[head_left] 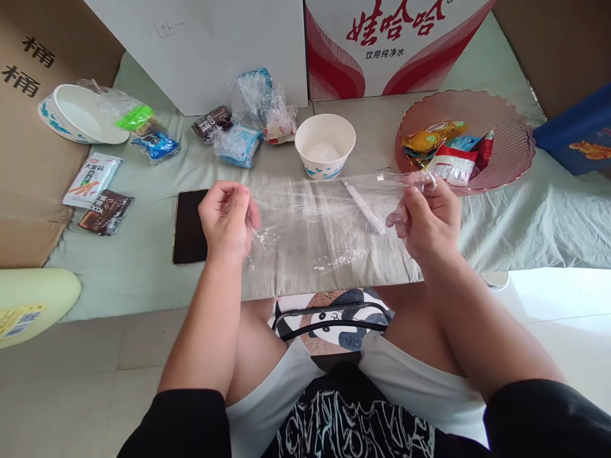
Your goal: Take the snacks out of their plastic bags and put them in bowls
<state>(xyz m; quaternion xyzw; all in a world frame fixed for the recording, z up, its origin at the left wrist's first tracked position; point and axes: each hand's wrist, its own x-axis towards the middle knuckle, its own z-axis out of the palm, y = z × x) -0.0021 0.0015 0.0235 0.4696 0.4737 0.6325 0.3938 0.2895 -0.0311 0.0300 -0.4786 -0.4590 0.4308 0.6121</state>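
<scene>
A clear plastic bag (310,226) is stretched flat between both hands, above the front of the cloth-covered surface. My left hand (229,219) is closed on one end, and my right hand (429,213) pinches the other end, where the film bunches around the fingers. Through the film shows a thin white stick-shaped item (363,207), too unclear to name. Just beyond the bag stands a white paper bowl (325,145) with a blue pattern at its base. Beside my left wrist lies a dark phone-like tablet (189,228), partly covered by the hand.
At the right is a pink ribbed plate (513,137) with several snack packets. Wrapped snacks (238,145) lie behind on the left. Another paper bowl (79,114) tilts at far left, near two snack packets (105,212). Cartons (401,51) wall the back.
</scene>
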